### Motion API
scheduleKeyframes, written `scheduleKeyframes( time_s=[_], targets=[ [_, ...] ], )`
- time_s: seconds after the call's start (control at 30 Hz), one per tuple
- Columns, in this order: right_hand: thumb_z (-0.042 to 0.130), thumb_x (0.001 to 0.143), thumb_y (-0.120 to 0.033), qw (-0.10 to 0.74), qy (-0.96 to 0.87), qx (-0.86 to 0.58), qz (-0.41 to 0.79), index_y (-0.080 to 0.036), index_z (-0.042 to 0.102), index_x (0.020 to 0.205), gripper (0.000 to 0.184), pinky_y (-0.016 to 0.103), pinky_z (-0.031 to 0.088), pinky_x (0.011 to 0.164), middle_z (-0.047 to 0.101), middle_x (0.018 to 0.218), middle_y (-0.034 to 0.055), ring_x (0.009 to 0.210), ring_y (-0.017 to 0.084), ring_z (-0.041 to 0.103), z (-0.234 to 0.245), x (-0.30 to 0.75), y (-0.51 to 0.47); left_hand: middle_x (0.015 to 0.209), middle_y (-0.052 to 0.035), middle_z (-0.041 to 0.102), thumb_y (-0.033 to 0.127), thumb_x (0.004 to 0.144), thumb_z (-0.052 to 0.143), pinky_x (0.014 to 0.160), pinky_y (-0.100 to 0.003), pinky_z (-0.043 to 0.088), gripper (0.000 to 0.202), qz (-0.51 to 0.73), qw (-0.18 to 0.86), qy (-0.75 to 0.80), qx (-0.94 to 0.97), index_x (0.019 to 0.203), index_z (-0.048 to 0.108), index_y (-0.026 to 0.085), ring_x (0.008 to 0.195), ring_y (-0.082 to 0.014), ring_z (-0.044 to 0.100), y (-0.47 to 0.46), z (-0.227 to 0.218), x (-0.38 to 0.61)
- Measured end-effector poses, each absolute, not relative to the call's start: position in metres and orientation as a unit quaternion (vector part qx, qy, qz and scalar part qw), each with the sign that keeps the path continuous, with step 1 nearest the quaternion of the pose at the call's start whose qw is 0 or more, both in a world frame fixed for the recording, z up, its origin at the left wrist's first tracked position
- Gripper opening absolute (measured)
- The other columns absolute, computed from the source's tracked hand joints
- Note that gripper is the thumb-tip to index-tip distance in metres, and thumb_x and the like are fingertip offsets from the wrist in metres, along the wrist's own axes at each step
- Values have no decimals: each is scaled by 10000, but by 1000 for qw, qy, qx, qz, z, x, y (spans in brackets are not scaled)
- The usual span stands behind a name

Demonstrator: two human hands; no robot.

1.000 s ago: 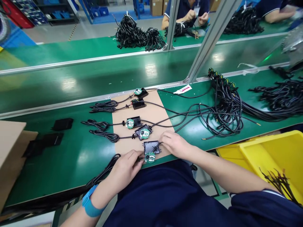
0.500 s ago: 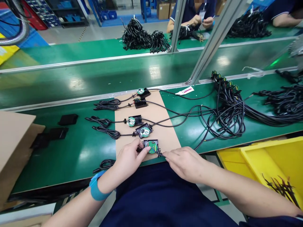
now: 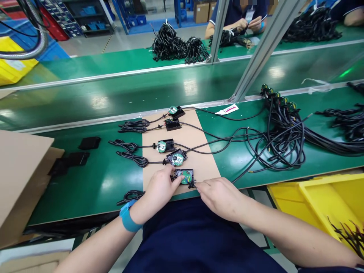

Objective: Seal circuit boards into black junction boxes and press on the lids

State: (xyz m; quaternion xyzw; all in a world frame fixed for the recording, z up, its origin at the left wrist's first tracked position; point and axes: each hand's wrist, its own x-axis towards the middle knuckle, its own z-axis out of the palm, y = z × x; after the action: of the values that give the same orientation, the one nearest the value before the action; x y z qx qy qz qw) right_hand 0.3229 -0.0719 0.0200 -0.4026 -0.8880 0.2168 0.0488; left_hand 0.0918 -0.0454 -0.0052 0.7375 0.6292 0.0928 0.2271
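My left hand point(image 3: 161, 184), with a blue band on its wrist, grips the left end of a small black plastic case point(image 3: 192, 172). Its thumb presses on the green circuit board point(image 3: 186, 178) lying in that case. At the case's lower right corner, my right hand point(image 3: 220, 196) is closed on a black cable point(image 3: 193, 185), its fingertips beside the cable's grommet. Farther up the brown cardboard sheet point(image 3: 204, 167) lie several similar cases with cables, among them a case with a round board point(image 3: 178, 158) just above my left fingers.
A bundle of black cables point(image 3: 281, 140) spreads to the right, with a white tube point(image 3: 227, 110) behind. Black covers point(image 3: 89, 143) and a cardboard box point(image 3: 22, 170) are at left. A yellow bin point(image 3: 318, 197) stands front right. Across the bench, a co-worker's hands point(image 3: 248, 24) handle cables.
The view has shifted slightly, so the bench appears farther right. The circuit board looks flatter in its case, and my left index finger is raised a little. My right hand keeps its hold.
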Motion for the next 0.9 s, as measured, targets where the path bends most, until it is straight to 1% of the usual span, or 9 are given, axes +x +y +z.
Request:
scheduleKeyframes(
  time_s=[0.17, 0.3, 0.4, 0.47, 0.53, 0.57, 0.7, 0.8, 0.9],
  targets=[
    [449, 997, -176, 27, -883, -413, 222, -169, 649, 923, 214, 292, 401, 654, 720, 821, 40, 688, 171, 663, 20, 319, -64, 823, -57, 718, 351, 922, 670, 667, -308, 456, 227, 71, 214, 624, 748, 1070, 641, 180, 742, -230, 680, -48, -5, 93],
    [461, 976, -164, 11, -886, -408, 220, -170, 635, 888, 195, 297, 357, 629, 715, 788, 40, 663, 172, 653, 24, 318, -61, 825, -55, 711, 342, 919, 678, 673, -323, 465, 208, 62, 214, 623, 750, 1044, 632, 182, 759, -243, 676, -51, -3, 95],
    [471, 957, -150, -2, -887, -406, 220, -168, 627, 863, 183, 301, 344, 626, 711, 774, 46, 656, 174, 648, 29, 317, -61, 921, -80, 708, 316, 902, 698, 728, -340, 491, 181, 67, 204, 619, 755, 1002, 633, 179, 841, -257, 678, -51, -4, 97],
    [480, 948, -146, -10, -884, -413, 220, -169, 622, 850, 175, 301, 345, 625, 705, 765, 46, 654, 177, 646, 31, 316, -61, 991, -90, 706, 282, 897, 701, 770, -349, 504, 200, 80, 204, 616, 756, 1055, 636, 179, 896, -261, 678, -50, -5, 99],
    [489, 940, -141, -12, -879, -422, 221, -170, 621, 847, 164, 301, 359, 633, 699, 764, 45, 662, 180, 646, 31, 315, -62, 986, -81, 709, 249, 901, 691, 776, -349, 511, 227, 91, 219, 614, 753, 1111, 631, 185, 901, -256, 679, -50, -7, 101],
    [495, 940, -140, -8, -877, -425, 223, -169, 624, 860, 154, 300, 372, 641, 697, 777, 46, 676, 183, 648, 30, 315, -62, 962, -74, 709, 235, 904, 685, 768, -345, 511, 220, 94, 228, 613, 751, 1112, 630, 186, 889, -252, 679, -50, -7, 102],
    [487, 986, -169, 18, -878, -422, 227, -165, 627, 954, 144, 297, 423, 686, 694, 870, 60, 756, 191, 655, 23, 315, -64, 892, -66, 689, 195, 908, 660, 717, -333, 501, 118, 89, 237, 617, 745, 1011, 605, 176, 839, -243, 670, -51, -7, 104],
    [443, 1004, -131, 19, -881, -421, 216, -160, 626, 971, 188, 300, 441, 735, 694, 900, 69, 807, 198, 658, 15, 317, -65, 877, -62, 684, 190, 903, 660, 694, -331, 494, 137, 88, 242, 620, 742, 1011, 576, 179, 809, -240, 668, -53, -8, 104],
    [429, 999, -100, 3, -873, -439, 212, -143, 621, 1064, 208, 296, 431, 736, 711, 922, 81, 819, 199, 670, 8, 319, -63, 875, -60, 686, 189, 900, 660, 696, -332, 493, 167, 96, 248, 620, 738, 1034, 560, 182, 800, -237, 668, -56, -11, 104]
  ],
)
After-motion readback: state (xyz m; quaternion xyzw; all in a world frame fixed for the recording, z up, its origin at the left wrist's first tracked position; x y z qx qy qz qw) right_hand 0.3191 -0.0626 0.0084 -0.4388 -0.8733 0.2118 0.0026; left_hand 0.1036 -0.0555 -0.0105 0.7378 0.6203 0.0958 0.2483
